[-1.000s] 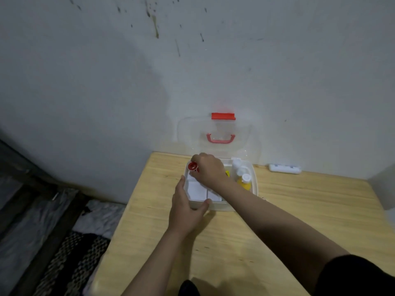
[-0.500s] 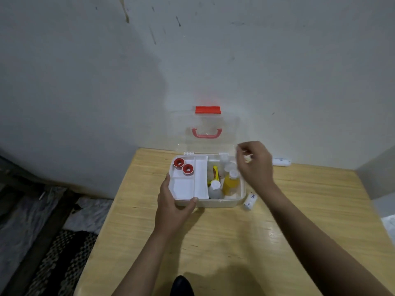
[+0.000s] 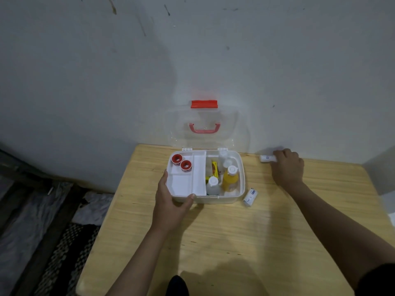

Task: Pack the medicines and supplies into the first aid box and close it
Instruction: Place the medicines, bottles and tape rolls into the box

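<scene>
- On the wooden table (image 3: pixel 235 242), the open first aid box (image 3: pixel 240 178) is sitting against the wall, its clear lid (image 3: pixel 235 129) standing upright.
- Left hand (image 3: pixel 171 201) is gripping the box's front-left corner.
- Right hand (image 3: pixel 287 167) is closing its fingers over a white bandage roll (image 3: pixel 266 158) beside the wall.
- Another white roll (image 3: pixel 250 197) is lying just right of the box.

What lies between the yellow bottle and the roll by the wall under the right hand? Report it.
In the head view, only the box's right wall and bare table lie between the yellow bottle and the white roll under the right hand.

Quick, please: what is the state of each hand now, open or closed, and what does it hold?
Left hand: open, gripping the front left corner of the first aid box.
Right hand: fingers curled over the white roll by the wall; grasp cannot be told.
</scene>
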{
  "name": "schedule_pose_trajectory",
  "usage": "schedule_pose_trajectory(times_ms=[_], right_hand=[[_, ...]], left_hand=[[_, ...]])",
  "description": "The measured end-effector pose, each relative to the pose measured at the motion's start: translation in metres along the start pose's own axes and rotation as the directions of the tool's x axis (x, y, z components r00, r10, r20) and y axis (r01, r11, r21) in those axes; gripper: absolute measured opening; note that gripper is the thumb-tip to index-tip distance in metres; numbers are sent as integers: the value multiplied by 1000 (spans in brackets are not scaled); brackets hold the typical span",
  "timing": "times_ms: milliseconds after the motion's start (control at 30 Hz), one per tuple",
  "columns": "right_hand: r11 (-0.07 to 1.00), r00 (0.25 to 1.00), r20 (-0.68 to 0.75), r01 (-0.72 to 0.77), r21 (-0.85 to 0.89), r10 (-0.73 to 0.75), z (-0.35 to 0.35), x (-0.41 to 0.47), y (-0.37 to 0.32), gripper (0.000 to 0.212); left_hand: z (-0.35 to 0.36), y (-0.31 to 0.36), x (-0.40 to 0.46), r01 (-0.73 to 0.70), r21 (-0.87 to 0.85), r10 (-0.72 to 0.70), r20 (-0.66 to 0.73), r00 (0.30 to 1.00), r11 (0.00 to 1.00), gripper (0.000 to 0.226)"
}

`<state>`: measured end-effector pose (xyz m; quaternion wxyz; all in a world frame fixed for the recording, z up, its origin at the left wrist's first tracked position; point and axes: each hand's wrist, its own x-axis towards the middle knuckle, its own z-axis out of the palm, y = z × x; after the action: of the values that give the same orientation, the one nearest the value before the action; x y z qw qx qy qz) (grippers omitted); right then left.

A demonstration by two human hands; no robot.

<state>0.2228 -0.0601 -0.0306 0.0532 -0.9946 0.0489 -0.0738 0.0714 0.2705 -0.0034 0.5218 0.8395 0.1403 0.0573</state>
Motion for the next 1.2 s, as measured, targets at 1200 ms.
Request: schedule_pose_trajectory(times_ms=[1200], right_hand=[[691,884,-231,-132,710,406,-93,-115,-113,11]], left_hand=[[-5,2,-1,-52,52,51,24,998,997,103]])
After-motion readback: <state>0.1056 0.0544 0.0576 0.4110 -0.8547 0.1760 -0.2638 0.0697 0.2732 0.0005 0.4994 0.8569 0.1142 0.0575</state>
